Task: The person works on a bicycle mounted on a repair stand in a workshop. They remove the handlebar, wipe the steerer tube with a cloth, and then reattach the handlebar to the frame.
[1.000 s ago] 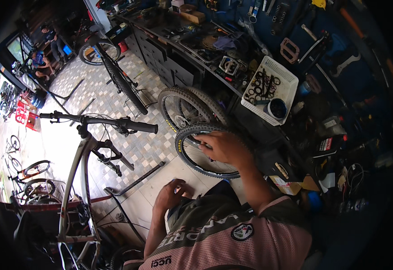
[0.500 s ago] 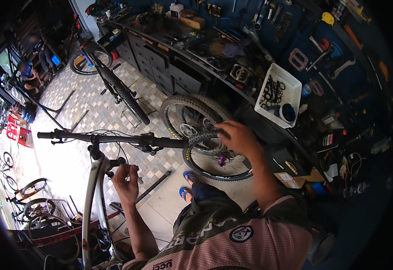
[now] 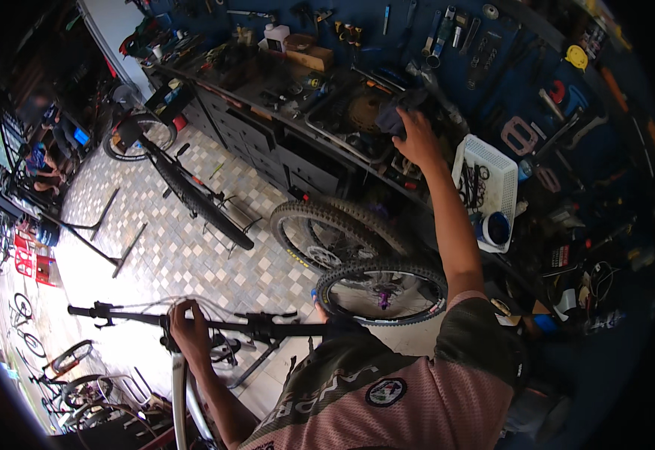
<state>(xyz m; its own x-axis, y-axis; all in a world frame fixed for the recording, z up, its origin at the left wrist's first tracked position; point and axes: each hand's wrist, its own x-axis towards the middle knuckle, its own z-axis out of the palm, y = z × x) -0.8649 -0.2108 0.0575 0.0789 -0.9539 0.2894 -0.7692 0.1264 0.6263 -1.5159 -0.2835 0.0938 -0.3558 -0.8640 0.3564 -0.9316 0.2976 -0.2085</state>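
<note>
My left hand [image 3: 191, 326] is curled at the top of the bicycle stem, beside the black handlebar [image 3: 233, 325] and cables of a silver frame [image 3: 180, 397]; whatever its fingers hold is hidden. My right arm stretches up over the workbench, where my right hand [image 3: 417, 135] touches a dark grey cloth [image 3: 397, 111] with fingers apart, next to a tray of tools [image 3: 346, 131] and left of a white plastic basket [image 3: 496, 172] of small parts. Loose wheels [image 3: 380, 296] with knobby tyres lean below the bench.
A black bicycle [image 3: 185, 187] stands on the tiled floor [image 3: 117, 240] beside drawers [image 3: 245, 135]. Two people [image 3: 46, 161] are at the far left, near a red crate [image 3: 31, 259]. More bicycles [image 3: 65, 375] are at lower left. Tools hang on the blue wall [image 3: 462, 52].
My right hand has moved from the wheel up to the cloth on the bench. My left hand has risen from low beside the frame to the stem. The view has shifted.
</note>
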